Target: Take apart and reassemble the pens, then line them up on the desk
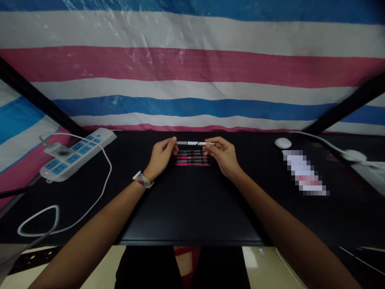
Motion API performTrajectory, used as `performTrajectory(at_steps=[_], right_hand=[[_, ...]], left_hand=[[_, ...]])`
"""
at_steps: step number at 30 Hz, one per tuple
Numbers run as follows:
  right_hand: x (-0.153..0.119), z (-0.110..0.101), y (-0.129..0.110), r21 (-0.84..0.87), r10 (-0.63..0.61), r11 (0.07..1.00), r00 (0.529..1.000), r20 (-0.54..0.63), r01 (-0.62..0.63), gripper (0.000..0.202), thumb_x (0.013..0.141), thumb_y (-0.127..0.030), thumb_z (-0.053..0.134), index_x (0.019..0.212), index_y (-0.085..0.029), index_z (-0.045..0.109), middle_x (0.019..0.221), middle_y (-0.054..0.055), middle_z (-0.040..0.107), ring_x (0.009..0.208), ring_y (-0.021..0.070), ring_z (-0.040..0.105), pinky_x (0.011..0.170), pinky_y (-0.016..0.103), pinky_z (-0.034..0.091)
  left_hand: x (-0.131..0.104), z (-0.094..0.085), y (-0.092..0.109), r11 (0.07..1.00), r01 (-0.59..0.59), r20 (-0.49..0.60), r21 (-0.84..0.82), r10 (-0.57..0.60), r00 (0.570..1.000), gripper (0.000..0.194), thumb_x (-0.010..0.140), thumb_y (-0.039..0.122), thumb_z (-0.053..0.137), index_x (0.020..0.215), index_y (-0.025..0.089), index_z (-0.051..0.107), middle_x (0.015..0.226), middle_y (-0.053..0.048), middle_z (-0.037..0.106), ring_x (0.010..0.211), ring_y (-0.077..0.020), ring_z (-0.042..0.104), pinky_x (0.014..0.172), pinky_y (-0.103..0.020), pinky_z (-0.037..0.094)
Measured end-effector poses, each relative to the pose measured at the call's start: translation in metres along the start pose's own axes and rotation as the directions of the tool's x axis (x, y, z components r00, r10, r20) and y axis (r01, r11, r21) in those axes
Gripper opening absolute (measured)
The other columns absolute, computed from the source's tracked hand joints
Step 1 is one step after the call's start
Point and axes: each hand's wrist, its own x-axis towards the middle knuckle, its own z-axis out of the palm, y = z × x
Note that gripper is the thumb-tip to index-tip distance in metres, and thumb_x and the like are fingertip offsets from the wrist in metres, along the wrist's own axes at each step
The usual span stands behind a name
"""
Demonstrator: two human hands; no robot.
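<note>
Between my two hands a white pen (196, 143) with a grey left end and dark marks lies level from left to right. My left hand (162, 155) pinches its grey end between thumb and fingers; a multicoloured woven watch band circles that wrist. At the pen's white right end, my right hand (223, 155) grips with thumb and forefinger. Just nearer to me, several pens (191, 160) in pink, grey and black lie side by side in a row on the black table (192, 208). The fingers of both hands partly cover the ends of these pens.
A white power strip (87, 151) with blue sockets and a plugged-in adapter stands at left, its white cable (104, 188) looping over the table. On the right are a white mouse (282, 143) and a blurred-out item (303, 172). Striped sheeting (192, 66) hangs behind.
</note>
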Motion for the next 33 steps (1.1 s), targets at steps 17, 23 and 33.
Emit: performTrajectory(at_steps=[17, 23, 33], right_hand=[[0.000, 0.002, -0.003, 0.035, -0.023, 0.999, 1.000, 0.004, 0.023, 0.022, 0.081, -0.037, 0.090, 0.097, -0.027, 0.080, 0.085, 0.001, 0.077, 0.074, 0.0186, 0.071, 0.083, 0.043, 0.061], [-0.001, 0.001, -0.001, 0.002, -0.009, 1.000, 1.000, 0.008, 0.009, 0.018, 0.082, -0.036, 0.087, 0.095, -0.027, 0.079, 0.083, 0.002, 0.076, 0.069, 0.0183, 0.069, 0.080, 0.042, 0.059], [-0.002, 0.003, -0.013, 0.194, 0.184, 0.959, 0.975, 0.121, -0.205, 0.025, 0.086, -0.047, 0.077, 0.103, -0.029, 0.081, 0.077, 0.002, 0.068, 0.065, 0.0183, 0.057, 0.074, 0.041, 0.058]], left_hand=[[0.000, 0.001, 0.003, 0.989, 0.053, 0.053, -0.141, -0.046, 0.998, 0.023, 0.099, 0.041, 0.075, 0.090, 0.020, 0.077, 0.074, -0.002, 0.071, 0.065, -0.0134, 0.065, 0.062, -0.025, 0.054], [0.001, 0.002, 0.001, 0.991, 0.042, 0.063, -0.127, -0.034, 0.997, 0.017, 0.097, 0.035, 0.076, 0.088, 0.020, 0.077, 0.074, -0.002, 0.072, 0.067, -0.0138, 0.067, 0.064, -0.025, 0.055], [0.000, 0.005, 0.004, 0.978, 0.041, 0.064, -0.206, -0.029, 0.998, 0.015, 0.095, 0.036, 0.080, 0.094, 0.021, 0.081, 0.080, -0.004, 0.077, 0.072, -0.0161, 0.071, 0.071, -0.030, 0.062]])
